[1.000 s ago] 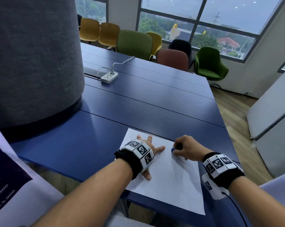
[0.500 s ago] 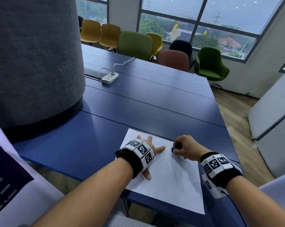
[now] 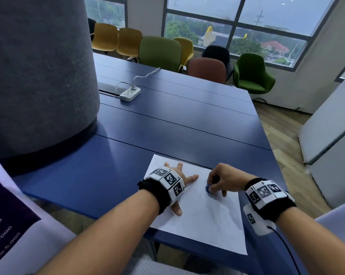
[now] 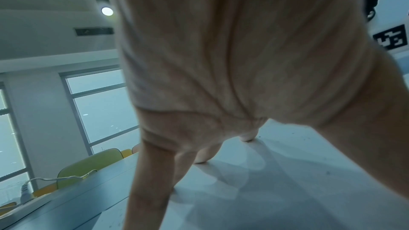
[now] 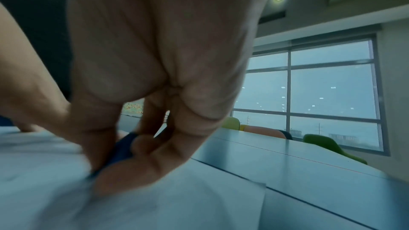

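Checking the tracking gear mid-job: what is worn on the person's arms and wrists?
Forearms are bare, no gloves. Behind the left hand sits a black strap topped with white blocks printed with black square markers. Behind the right hand is a matching marker band, plus a white pod underneath with a thin black cable running back along the arm.

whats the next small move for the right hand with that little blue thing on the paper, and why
Probably one short rubbing stroke toward the person. The right hand pinches the small blue block with its lower end on the white sheet, and the left hand lies flat with spread fingers on the sheet's far-left part, so the sheet looks pinned against sliding.
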Demonstrator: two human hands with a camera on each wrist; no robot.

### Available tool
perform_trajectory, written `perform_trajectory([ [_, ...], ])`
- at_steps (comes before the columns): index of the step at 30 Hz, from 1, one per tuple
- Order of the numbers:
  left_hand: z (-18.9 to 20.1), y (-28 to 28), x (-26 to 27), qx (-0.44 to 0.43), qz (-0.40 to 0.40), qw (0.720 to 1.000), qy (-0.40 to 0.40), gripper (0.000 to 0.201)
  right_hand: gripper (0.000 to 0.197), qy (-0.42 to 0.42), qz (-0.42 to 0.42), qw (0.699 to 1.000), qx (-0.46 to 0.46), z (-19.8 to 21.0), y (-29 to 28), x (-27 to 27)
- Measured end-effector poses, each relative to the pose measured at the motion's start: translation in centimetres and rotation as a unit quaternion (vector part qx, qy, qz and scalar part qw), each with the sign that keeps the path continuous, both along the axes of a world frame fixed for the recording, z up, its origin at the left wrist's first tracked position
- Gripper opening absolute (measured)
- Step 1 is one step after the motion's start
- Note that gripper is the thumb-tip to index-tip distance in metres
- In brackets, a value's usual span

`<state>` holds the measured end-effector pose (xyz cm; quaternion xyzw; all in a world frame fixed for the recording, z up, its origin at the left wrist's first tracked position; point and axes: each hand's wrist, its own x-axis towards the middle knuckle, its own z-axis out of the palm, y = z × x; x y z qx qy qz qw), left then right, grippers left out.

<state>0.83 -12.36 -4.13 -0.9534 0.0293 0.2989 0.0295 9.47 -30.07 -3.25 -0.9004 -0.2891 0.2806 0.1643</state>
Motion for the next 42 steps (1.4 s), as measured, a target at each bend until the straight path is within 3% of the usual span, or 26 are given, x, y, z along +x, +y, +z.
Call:
perform_trajectory([
  [3, -0.1, 0.0, 0.1, 0.000, -0.003, 1.000, 0.000, 0.133, 0.008, -0.046, -0.028, 0.998, 0.033, -0.4, 0.0, -0.1],
  [7, 0.0, -0.1, 0.0, 0.011, -0.002, 1.000, 0.000, 0.135, 0.003, 0.056, 0.046, 0.997, -0.021, 0.1, 0.1, -1.1],
  [11, 0.0, -0.2, 0.1, 0.008, -0.002, 1.000, 0.005, 0.134, 0.008, -0.040, -0.022, 0.998, 0.040, -0.5, 0.1, -0.8],
  [16, 0.2, -0.3, 0.1, 0.016, -0.003, 1.000, 0.006, 0.134, 0.007, 0.039, 0.051, 0.997, -0.041, 0.5, 0.1, -1.9],
  [20, 0.0, -0.2, 0.2, 0.005, 0.000, 1.000, 0.015, 0.134, 0.011, -0.028, -0.003, 0.999, 0.016, 0.3, 0.3, -1.8],
  [24, 0.0, -0.2, 0.3, 0.013, 0.004, 1.000, 0.018, 0.136, 0.006, 0.062, 0.056, 0.995, -0.049, 1.0, 0.2, -2.8],
  [28, 0.2, -0.3, 0.3, 0.012, 0.000, 1.000, 0.016, 0.135, 0.006, -0.001, -0.003, 1.000, 0.019, 0.1, -0.1, -2.6],
  [32, 0.0, -0.2, 0.3, 0.015, 0.000, 1.000, 0.012, 0.135, 0.004, 0.091, 0.061, 0.993, -0.049, 0.5, -0.3, -3.3],
  [36, -0.1, -0.2, 0.4, 0.022, -0.006, 1.000, 0.004, 0.136, 0.009, 0.007, 0.005, 1.000, 0.011, 0.3, 0.1, -3.2],
  [40, -0.2, -0.2, 0.3, 0.024, -0.008, 1.000, -0.001, 0.137, 0.006, 0.078, 0.068, 0.993, -0.056, 0.8, -0.2, -4.0],
  [42, -0.1, -0.2, 0.3, 0.025, -0.005, 1.000, 0.003, 0.137, 0.005, 0.073, 0.065, 0.994, -0.059, 0.8, 0.0, -4.1],
])
